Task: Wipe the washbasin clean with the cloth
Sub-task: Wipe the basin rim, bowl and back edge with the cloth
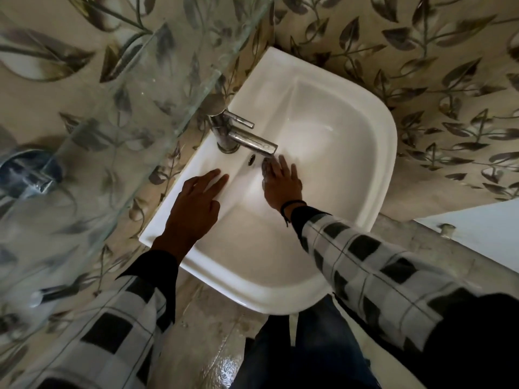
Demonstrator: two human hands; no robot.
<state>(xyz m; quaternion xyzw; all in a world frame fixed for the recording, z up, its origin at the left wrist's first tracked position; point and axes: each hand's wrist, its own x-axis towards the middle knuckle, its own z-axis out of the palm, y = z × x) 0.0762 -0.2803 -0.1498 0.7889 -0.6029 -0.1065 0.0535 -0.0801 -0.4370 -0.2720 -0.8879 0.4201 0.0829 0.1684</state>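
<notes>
A white washbasin [376, 153] is fixed to the leaf-patterned wall, with a chrome tap [244, 136] at its back edge. My left hand [193, 203] lies flat on the basin's rim near the tap, fingers spread, holding nothing. My right hand [283, 183] is inside the bowl just under the spout, palm down, pressing a small grey cloth [265, 171] against the basin wall; only the cloth's edge shows beside my fingers.
A glass shelf [118, 116] juts out from the wall above the tap at left, with chrome fittings [31, 175] under it. A white fixture [477, 228] stands at right. Wet floor [216, 355] lies below the basin.
</notes>
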